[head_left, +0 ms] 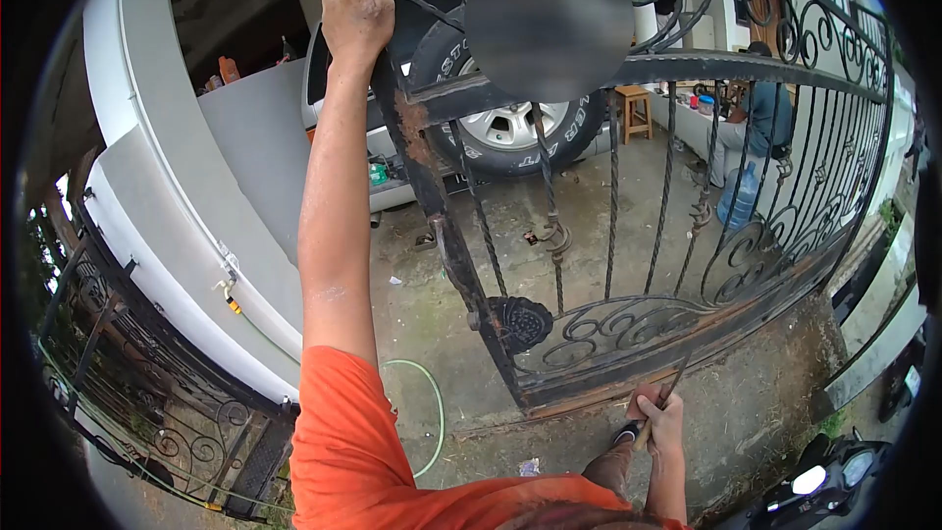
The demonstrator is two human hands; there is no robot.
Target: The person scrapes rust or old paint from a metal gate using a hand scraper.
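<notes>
A black wrought-iron gate [687, 69] with twisted bars and scrollwork stands before me, rust showing on its left upright and bottom rail. High on that upright, near the top corner, my left hand [355, 10] rests against the metal with its fingers stretched out. My right hand [663, 420] is low, beside the gate's bottom rail, closed around a thin tool [675, 383] with a dark narrow blade and a light handle. A reddish-brown flat piece, like sandpaper [642, 402], sits by the thumb of the same hand.
Behind the gate is a vehicle with a large wheel [510, 128]. A person [760, 128] sits farther back near a blue water jug [738, 196] and a wooden stool [635, 113]. A green hose [439, 412] lies at left; a motorcycle [819, 486] stands lower right.
</notes>
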